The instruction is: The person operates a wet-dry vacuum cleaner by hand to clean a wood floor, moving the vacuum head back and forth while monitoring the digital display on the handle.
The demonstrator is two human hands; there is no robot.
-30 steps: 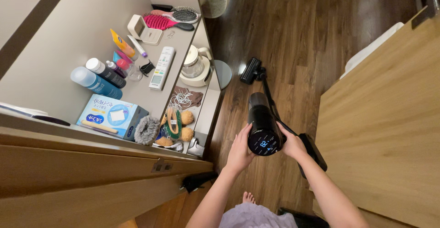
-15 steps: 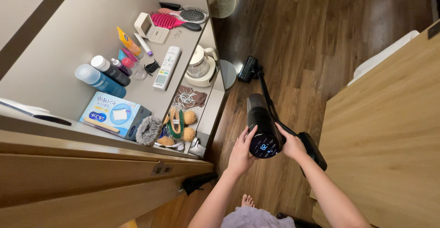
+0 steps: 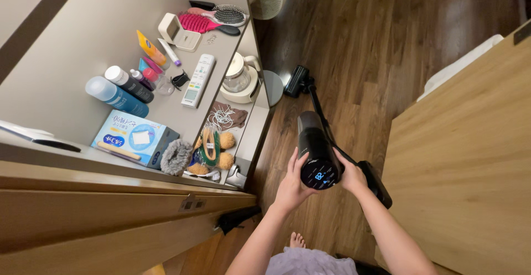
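**Vacuum head advanced toward the fan base**

On the shelf at left, the blue tissue box (image 3: 134,138) lies undisturbed. The left hand (image 3: 292,182), fingers spread, cups the black cordless stick vacuum (image 3: 316,154); its floor head (image 3: 296,81) now sits further up the wooden floor (image 3: 387,48) than a second ago. The right hand (image 3: 350,176) wraps the grip, fingers hidden.

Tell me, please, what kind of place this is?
Probably a bedroom at home: dark wooden plank floor, a grey shelf holding a pink hairbrush and toiletry bottles, and a black stick vacuum cleaner in both hands.

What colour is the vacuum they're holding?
Black, with a blue-lit round display; the vacuum shows best in the head view.
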